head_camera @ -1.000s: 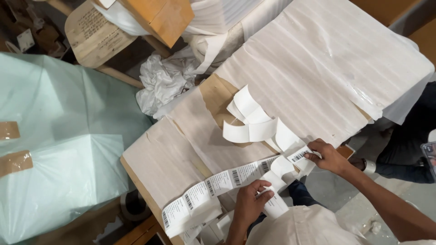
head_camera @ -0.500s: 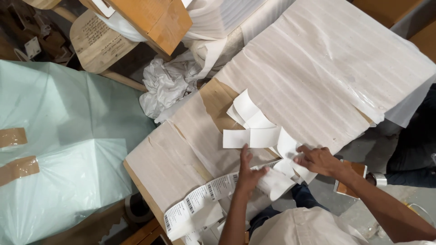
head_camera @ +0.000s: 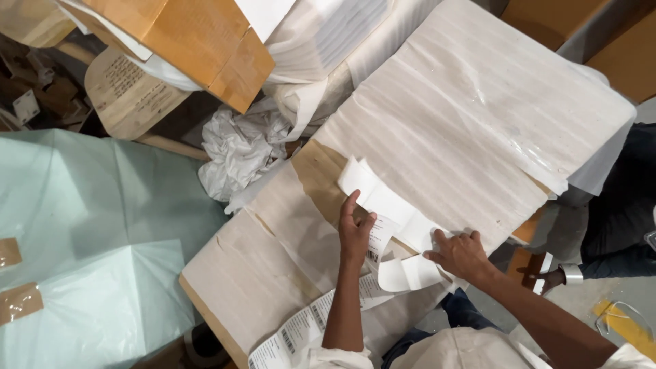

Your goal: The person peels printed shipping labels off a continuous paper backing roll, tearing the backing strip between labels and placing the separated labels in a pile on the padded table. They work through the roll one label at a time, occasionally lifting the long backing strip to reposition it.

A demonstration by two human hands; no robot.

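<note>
One large flat package wrapped in white ribbed paper [head_camera: 437, 143] lies across the middle, its long axis running from lower left to upper right, with a pale green wrapped bundle [head_camera: 89, 260] at the left and one crumpled white paper wad [head_camera: 239, 150] between them. On the package lies one curling strip of white labels [head_camera: 383, 205], running from upper left down to lower right, while a second strip of printed barcode labels [head_camera: 301, 328] trails off the near edge. Two hands work the strip: the left hand [head_camera: 355, 229] pinches a single label between narrow fingers, and the right hand [head_camera: 461, 254] presses the strip flat with spread fingers.
</note>
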